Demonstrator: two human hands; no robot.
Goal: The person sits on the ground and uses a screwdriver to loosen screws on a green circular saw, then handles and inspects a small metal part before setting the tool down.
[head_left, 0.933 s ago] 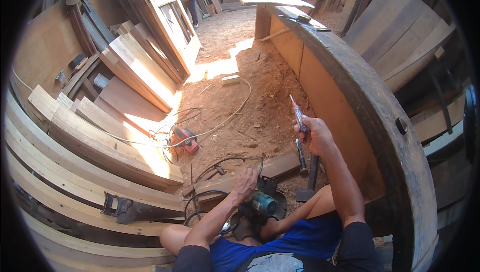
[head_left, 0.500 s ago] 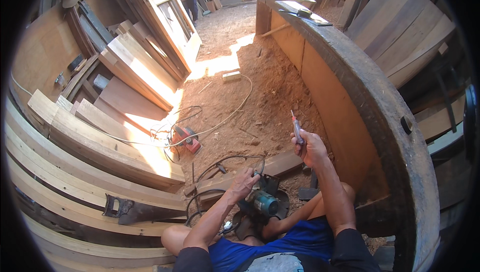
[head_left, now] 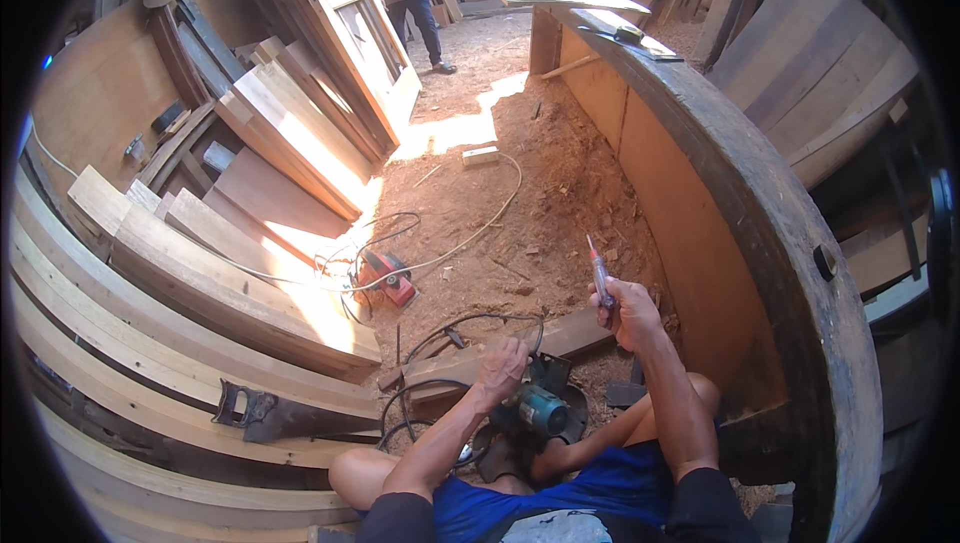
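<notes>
Dark short sleeves [head_left: 706, 505] and bright blue shorts [head_left: 600, 481] along the bottom of the frame.
The sleeves look near-black and plain, ending around the elbows; the forearms [head_left: 684, 413], left hand [head_left: 503, 369] and right hand [head_left: 633, 316] are bare, as are the knees [head_left: 362, 473]. At bottom centre the dark shirt front [head_left: 482, 531] carries a pale grey print [head_left: 555, 525], its design probably cut by the lower edge and hard to read.

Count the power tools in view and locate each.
2: a teal tool by the left hand, and a red tool on the floor near the stacked planks. Others may be hidden.
</notes>
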